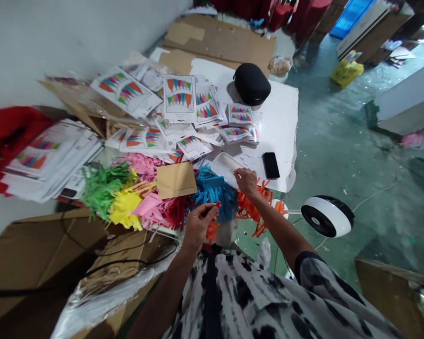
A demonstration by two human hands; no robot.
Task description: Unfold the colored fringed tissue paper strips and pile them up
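My left hand (199, 226) is raised over the heap of paper fringe, its fingertips pinched on a strand of the orange paper fringe (212, 230). My right hand (246, 181) lies on the near rim of a white plastic tray (226, 169), and I cannot tell whether it grips it. Blue fringe (215, 193) sits between my hands, with more orange fringe (250, 207) under my right wrist. Green, yellow and pink fringe (123, 202) and a kraft envelope (176, 180) lie to the left. Beyond are stacks of printed bunting cards (179, 99).
A black phone (270, 165) and a black case (251, 84) lie on a white sheet (275, 117) on cardboard. A white fan (327, 216) stands right of my right arm. Cardboard boxes (45, 254) and a black cable fill the lower left, above a green floor (339, 188).
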